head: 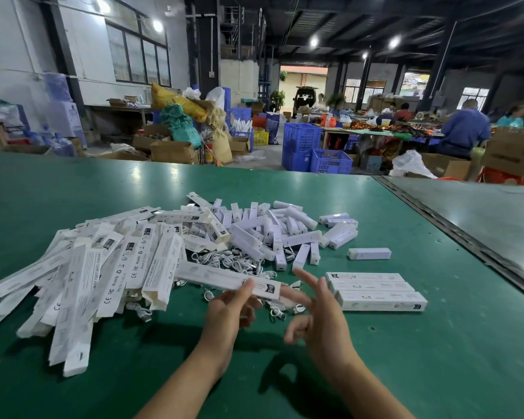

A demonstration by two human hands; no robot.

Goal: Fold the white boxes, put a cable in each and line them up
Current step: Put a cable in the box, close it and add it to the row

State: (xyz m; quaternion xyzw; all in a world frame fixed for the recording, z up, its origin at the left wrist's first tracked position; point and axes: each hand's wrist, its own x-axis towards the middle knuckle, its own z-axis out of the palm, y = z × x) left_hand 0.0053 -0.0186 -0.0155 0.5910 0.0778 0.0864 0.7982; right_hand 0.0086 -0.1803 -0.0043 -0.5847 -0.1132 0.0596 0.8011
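My left hand point(230, 309) pinches the near end of a long white box point(224, 279) held just above the green table point(436, 358). My right hand point(318, 309) is beside that end, its fingers spread and its index finger touching the box end. A row of three closed white boxes point(375, 290) lies flat to the right of my hands. A heap of flat, unfolded white boxes point(97, 267) covers the table on the left. White cables point(236, 261) lie tangled behind the held box.
A pile of small white boxes point(273, 231) sits behind the cables, with one lone small box point(369, 254) off to the right. A metal seam point(454, 231) divides the table from another surface on the right. Blue crates point(315, 152), cartons and seated workers point(463, 128) are beyond.
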